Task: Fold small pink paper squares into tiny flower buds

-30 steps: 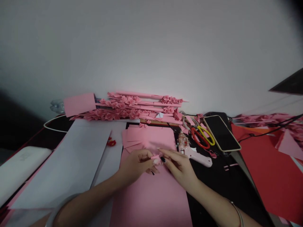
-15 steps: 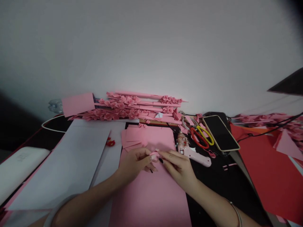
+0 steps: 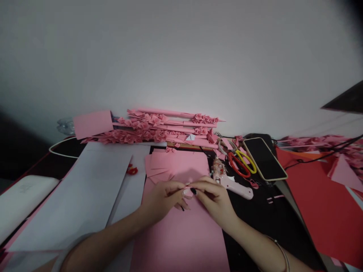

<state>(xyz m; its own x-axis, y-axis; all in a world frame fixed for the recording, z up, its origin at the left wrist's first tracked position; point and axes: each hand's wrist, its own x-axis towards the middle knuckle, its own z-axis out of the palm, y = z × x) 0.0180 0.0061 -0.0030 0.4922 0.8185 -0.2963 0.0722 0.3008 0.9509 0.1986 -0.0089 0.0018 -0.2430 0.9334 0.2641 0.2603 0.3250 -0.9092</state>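
Between my two hands, above a large pink paper sheet [image 3: 181, 241], is a small folded piece of pink paper [image 3: 188, 192], partly covered by my fingers. My left hand [image 3: 164, 198] pinches it with thumb and forefinger, the other fingers curled beneath. From the opposite side my right hand [image 3: 217, 202] is closed on it, with thumb and fingertips pressed together. Small cut pink paper pieces [image 3: 160, 162] lie just beyond my left hand. A pink glue gun [image 3: 236, 187] rests to the right of my right hand.
Pink paper flower stems [image 3: 147, 126] are piled along the wall. Red-and-yellow-handled scissors [image 3: 239, 164] and a phone [image 3: 265, 158] lie at the right, near red paper [image 3: 323, 204]. White sheets [image 3: 76, 196] and a white power bank [image 3: 25, 204] occupy the left. A cable [image 3: 323, 155] crosses the right.
My right fingertips have come further over the pink paper and closer to my left fingers. Both hands sit slightly nearer each other; the things on the table have stayed put.
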